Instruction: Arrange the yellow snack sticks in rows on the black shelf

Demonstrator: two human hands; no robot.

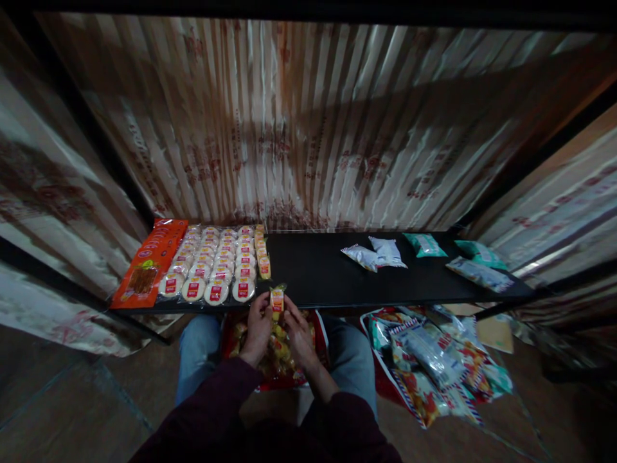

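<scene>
A small yellow snack packet (277, 301) with a red label is held upright between my two hands, at the front edge of the black shelf (313, 276). My left hand (259, 328) grips its left side, and my right hand (297, 331) has its fingers on the right side. Just beyond, a column of similar yellow packets (263, 257) runs back along the shelf. Left of them lie several rows of round white wrapped cakes (216, 290) with red labels. Beneath my hands, between my knees, a red box (322, 328) holds many yellow packets.
An orange snack bag (144, 267) lies at the shelf's left end. White-blue packets (388, 251) and green packets (425, 245) lie towards the right. On the floor at right, a box is heaped with chip-like bags (429, 354). Black posts and a hanging sheet (289, 128) enclose the shelf.
</scene>
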